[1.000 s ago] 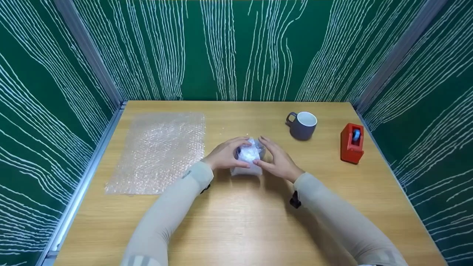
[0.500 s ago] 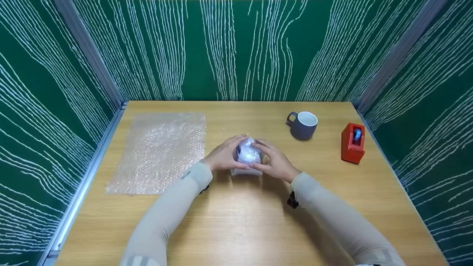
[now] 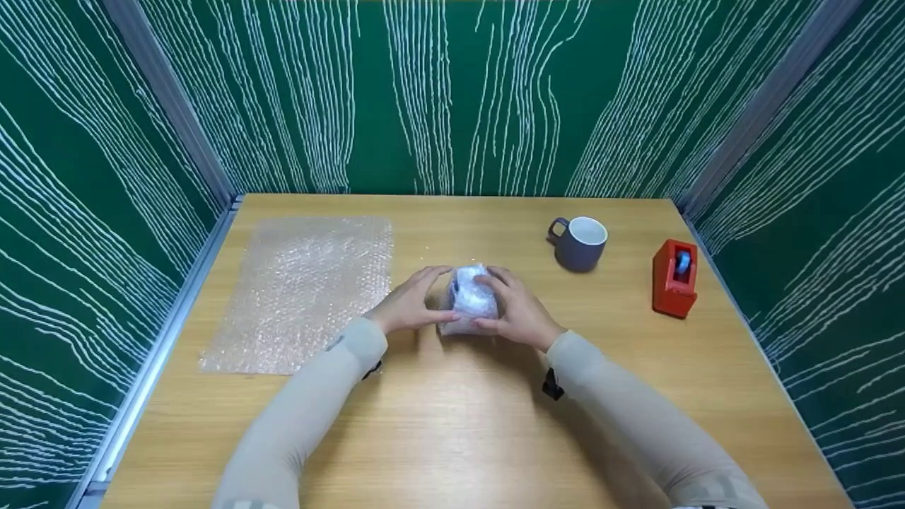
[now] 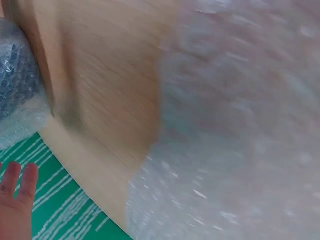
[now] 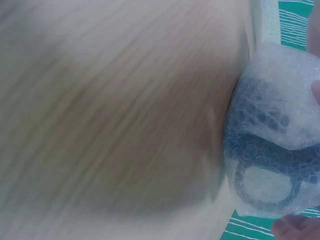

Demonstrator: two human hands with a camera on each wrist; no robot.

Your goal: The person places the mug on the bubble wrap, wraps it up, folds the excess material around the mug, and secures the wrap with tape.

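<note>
A dark mug wrapped in bubble wrap [image 3: 472, 297] stands at the middle of the table; its handle shows through the wrap in the right wrist view [image 5: 265, 185]. My right hand [image 3: 520, 311] holds the bundle from the right, fingers bent over its top and thumb at its near side. On the other side is my left hand [image 3: 410, 304], spread, thumb tip right at the bundle and fingers off it. The left wrist view shows those fingers [image 4: 28, 182] straight, with a gap to the wrapped mug [image 4: 20, 90].
A flat sheet of bubble wrap [image 3: 311, 290] lies on the left of the table [image 3: 452, 424]. Back right stands an unwrapped dark mug [image 3: 578, 247], white inside. A red tape dispenser [image 3: 674, 279] with a blue roll is near the right edge. Green walls [image 3: 495, 92] enclose three sides.
My left hand has drawn back to the left, off the wrapped mug. My right hand has closed in on it from the right, and the loose wrap on that side now lies folded in.
</note>
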